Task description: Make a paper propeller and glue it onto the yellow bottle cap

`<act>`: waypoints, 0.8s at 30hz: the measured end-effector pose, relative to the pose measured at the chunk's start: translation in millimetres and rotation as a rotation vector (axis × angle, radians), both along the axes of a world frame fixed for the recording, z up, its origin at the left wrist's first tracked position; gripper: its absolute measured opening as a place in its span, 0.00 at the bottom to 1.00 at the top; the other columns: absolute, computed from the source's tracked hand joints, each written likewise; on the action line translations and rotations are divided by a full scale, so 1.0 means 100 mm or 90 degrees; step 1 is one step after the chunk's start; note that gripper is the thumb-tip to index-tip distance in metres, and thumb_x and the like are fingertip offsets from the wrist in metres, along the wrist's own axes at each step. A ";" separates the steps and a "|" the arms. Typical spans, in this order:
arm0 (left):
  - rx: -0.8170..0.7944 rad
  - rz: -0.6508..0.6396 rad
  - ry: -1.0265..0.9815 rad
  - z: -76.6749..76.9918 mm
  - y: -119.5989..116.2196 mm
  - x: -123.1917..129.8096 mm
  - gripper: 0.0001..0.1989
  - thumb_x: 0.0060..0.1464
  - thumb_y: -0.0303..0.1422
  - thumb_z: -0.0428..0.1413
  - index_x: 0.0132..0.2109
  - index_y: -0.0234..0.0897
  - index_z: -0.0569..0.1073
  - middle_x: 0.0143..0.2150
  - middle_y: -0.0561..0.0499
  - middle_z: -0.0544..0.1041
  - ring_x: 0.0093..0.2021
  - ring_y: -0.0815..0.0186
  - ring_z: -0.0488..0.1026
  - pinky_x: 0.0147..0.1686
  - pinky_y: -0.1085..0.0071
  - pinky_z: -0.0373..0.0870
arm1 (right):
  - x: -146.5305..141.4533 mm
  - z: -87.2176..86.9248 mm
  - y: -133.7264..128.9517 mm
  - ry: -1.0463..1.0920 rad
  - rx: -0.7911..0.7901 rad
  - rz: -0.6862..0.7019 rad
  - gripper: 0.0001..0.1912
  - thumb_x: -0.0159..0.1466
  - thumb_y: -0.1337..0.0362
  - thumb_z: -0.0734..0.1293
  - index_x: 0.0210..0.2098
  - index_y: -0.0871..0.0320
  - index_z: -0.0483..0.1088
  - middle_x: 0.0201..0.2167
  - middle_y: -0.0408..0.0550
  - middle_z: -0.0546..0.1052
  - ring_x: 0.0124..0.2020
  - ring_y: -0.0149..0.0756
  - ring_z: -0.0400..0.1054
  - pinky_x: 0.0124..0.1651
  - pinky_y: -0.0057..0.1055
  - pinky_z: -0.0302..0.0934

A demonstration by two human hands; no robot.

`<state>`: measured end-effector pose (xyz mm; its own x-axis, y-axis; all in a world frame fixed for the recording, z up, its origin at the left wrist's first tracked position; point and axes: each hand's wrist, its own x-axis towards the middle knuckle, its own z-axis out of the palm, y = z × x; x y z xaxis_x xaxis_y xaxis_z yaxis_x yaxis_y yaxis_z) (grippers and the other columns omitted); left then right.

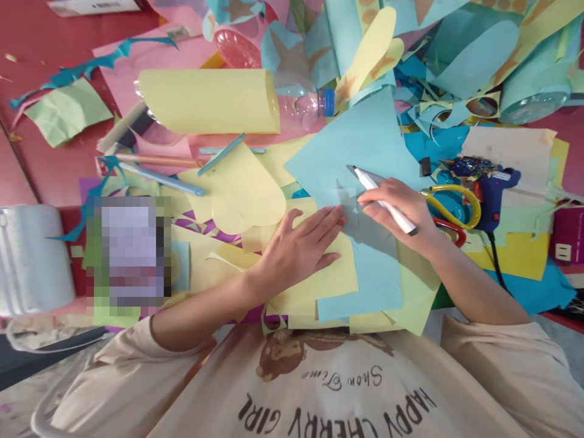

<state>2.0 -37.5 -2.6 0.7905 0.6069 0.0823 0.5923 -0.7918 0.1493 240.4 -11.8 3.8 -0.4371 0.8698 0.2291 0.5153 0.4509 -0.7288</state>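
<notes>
- Blue paper [374,134] lies over layered craft sheets in front of the wearer, a white marker [383,201] angled above it in the right hand [406,213].
- Drawing or marking appears to be the step in hand; another stroke would call for a steady sheet and a controlled tip. Whether the tip touches is unclear.
- Fingers of the right hand close around the barrel, over the sheet's near part.
- Left hand [305,243] lies palm down, middle fingers together, thumb and little finger apart, fingertips at the sheet's near left edge, palm over yellow paper [337,274].
</notes>
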 end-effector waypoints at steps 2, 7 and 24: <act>0.002 0.005 -0.002 -0.01 0.00 0.01 0.22 0.65 0.38 0.47 0.64 0.37 0.64 0.67 0.45 0.65 0.61 0.57 0.68 0.51 0.55 0.66 | 0.00 -0.02 0.00 0.135 -0.089 -0.055 0.17 0.70 0.52 0.57 0.49 0.51 0.70 0.34 0.44 0.77 0.34 0.34 0.72 0.40 0.36 0.67; 0.015 0.011 -0.013 -0.01 0.00 0.02 0.23 0.65 0.37 0.48 0.64 0.35 0.64 0.65 0.44 0.67 0.60 0.57 0.69 0.49 0.57 0.65 | -0.02 -0.05 0.01 0.237 -0.177 -0.128 0.16 0.68 0.52 0.61 0.46 0.54 0.73 0.35 0.44 0.78 0.34 0.30 0.72 0.38 0.30 0.67; 0.048 0.012 -0.021 -0.01 0.01 0.04 0.20 0.65 0.36 0.47 0.60 0.33 0.68 0.63 0.45 0.70 0.59 0.58 0.70 0.46 0.60 0.63 | -0.12 0.02 0.00 0.130 -0.168 -0.099 0.06 0.63 0.62 0.68 0.35 0.59 0.73 0.24 0.40 0.75 0.21 0.24 0.63 0.23 0.23 0.55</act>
<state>5.7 -36.8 -3.3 0.7753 0.6125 0.1544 0.6026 -0.7905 0.1098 228.8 -11.5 6.0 -0.2636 0.9629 0.0575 0.3950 0.1621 -0.9043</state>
